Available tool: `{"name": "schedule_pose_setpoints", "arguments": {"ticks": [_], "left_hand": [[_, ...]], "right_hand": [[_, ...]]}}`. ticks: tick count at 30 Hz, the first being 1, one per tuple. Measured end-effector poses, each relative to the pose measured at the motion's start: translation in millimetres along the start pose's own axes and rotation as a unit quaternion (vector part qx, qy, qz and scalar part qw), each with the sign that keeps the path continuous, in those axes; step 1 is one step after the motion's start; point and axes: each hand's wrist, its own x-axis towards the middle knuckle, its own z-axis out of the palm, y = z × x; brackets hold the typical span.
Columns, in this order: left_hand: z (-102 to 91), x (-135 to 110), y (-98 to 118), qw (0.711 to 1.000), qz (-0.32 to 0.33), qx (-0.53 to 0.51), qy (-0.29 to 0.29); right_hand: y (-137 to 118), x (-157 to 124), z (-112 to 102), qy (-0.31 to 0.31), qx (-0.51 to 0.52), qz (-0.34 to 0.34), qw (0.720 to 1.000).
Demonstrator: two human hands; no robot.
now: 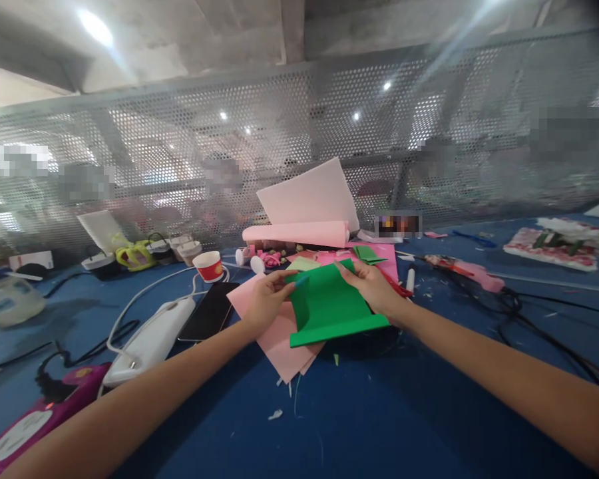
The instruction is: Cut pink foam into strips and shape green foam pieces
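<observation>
A green foam sheet [332, 307] lies curled on the blue table, over pink sheets [279, 336]. My left hand [269, 296] grips its left edge, fingers closed on it. On the sheet's upper right corner, my right hand [374, 286] pinches the green material. Both forearms reach in from the bottom corners.
A rolled pink sheet [297, 233] and a white sheet [312, 196] stand behind. A black phone [208, 313], a white charger block [152, 339] with cables, a red paper cup [209, 266] and a pink device [34, 419] lie left. Black cables [524, 309] run right. A perforated metal screen [299, 133] backs the table.
</observation>
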Motion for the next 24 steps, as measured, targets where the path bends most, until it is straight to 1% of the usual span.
{"name": "schedule_pose_setpoints", "arguments": {"ticks": [6,13,17,21,24], "left_hand": [[0.1,0.1,0.0,1.000,0.004,0.019,0.001],[-0.1,0.2,-2.6,1.000,0.009,0.016,0.000],[0.6,0.3,-3.1,1.000,0.008,0.005,-0.003],[0.4,1.3,-5.3,1.000,0.010,-0.005,-0.010],[0.1,1.8,-7.5,1.000,0.015,0.000,-0.006]], "right_hand": [[-0.1,1.7,-1.7,-0.001,0.049,0.038,0.998],[-1.5,0.9,-2.8,0.000,0.079,0.039,0.996],[-0.5,1.6,-5.7,0.025,0.109,0.040,0.993],[3.0,3.2,-8.6,0.058,0.089,0.029,0.994],[3.6,3.2,-9.1,0.057,0.073,0.010,0.996]]}}
